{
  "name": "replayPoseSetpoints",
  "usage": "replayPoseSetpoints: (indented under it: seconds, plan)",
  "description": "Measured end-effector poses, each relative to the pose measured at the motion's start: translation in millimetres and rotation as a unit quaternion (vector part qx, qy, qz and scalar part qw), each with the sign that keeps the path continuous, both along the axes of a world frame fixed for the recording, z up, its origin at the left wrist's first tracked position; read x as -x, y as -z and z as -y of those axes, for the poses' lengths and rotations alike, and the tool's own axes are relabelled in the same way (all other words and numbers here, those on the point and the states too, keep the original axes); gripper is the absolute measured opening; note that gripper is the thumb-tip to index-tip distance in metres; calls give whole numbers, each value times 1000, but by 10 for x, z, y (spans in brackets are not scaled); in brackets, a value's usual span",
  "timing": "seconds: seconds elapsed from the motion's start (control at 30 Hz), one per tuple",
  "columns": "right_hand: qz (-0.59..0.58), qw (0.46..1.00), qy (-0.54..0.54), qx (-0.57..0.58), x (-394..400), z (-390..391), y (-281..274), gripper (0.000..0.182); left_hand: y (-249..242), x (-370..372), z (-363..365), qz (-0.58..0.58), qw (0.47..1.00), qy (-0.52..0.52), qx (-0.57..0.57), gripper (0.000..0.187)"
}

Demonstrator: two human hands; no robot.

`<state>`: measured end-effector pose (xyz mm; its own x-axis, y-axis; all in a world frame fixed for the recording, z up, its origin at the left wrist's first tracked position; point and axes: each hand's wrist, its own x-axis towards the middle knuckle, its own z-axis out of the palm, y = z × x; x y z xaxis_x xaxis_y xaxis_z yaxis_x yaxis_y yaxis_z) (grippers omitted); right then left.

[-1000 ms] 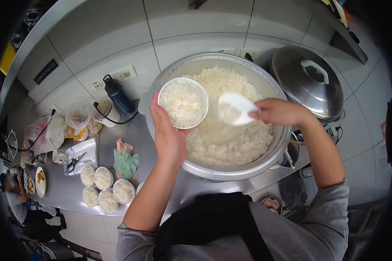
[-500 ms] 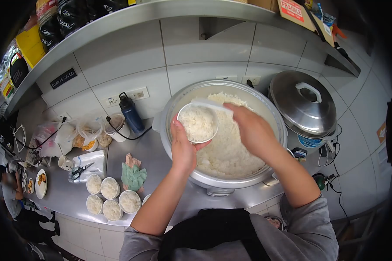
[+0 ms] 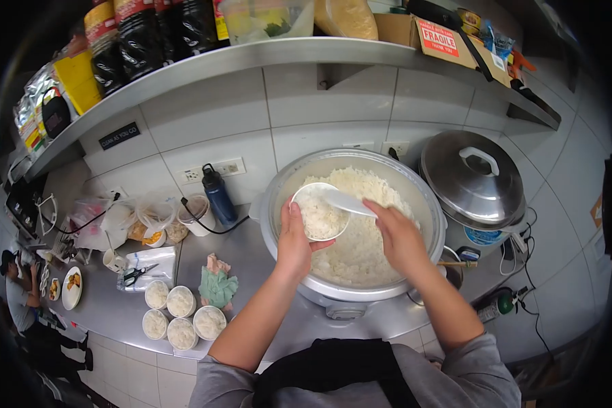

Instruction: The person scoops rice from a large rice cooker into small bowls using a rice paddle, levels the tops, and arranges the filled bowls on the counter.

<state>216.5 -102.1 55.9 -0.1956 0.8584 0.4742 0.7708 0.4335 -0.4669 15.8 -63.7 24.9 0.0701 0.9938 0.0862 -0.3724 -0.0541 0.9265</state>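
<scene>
A white bowl of rice (image 3: 320,219) rests in my left hand (image 3: 296,243), whose fingers and thumb wrap its side above the big cooker. My right hand (image 3: 396,234) is closed on the handle end of a white rice paddle (image 3: 349,202). The paddle's blade lies over the bowl's upper right rim, against the rice. Below both hands, loose rice (image 3: 364,255) fills much of the large round cooker (image 3: 436,255). Several filled cups of rice (image 3: 181,301) stand on the steel counter at the left.
A metal lid (image 3: 473,178) is right of the cooker. Left are a blue bottle (image 3: 217,194), a green cloth (image 3: 217,287), scissors (image 3: 137,273) and bagged food (image 3: 158,212). A loaded shelf (image 3: 251,56) spans above. A co-worker (image 3: 22,296) stands far left.
My right hand has turned and come lower, and the paddle blade now angles onto the bowl's rice. The camera view has tilted up, showing more of the shelf.
</scene>
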Motion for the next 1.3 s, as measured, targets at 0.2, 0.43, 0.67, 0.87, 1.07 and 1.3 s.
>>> replayPoseSetpoints:
  seconds: [0.2, 0.43, 0.67, 0.87, 1.07, 1.3]
  plan:
    - [-39, 999, -9, 16, 141, 341, 52, 34, 14, -43, 239, 93, 994, -34, 40, 55]
    - [53, 986, -67, -142, 114, 388, -105, 53, -108, -36, 632, 12, 997, -66, 47, 53]
    - [234, 938, -116, -228, -38, 93, -211, 66, -190, 14, 994, -48, 992, -99, 67, 56]
    - [161, 947, -223, -164, 63, 81, -335, 49, -192, 24, 1183, -27, 992, -107, 57, 58]
    - [45, 975, -215, -21, -130, 227, -363, 24, -143, 76, 1236, 82, 986, -117, 83, 61]
    - [79, 983, -147, 70, -215, -487, -301, 28, -63, 135, 1223, 150, 970, -155, 111, 67]
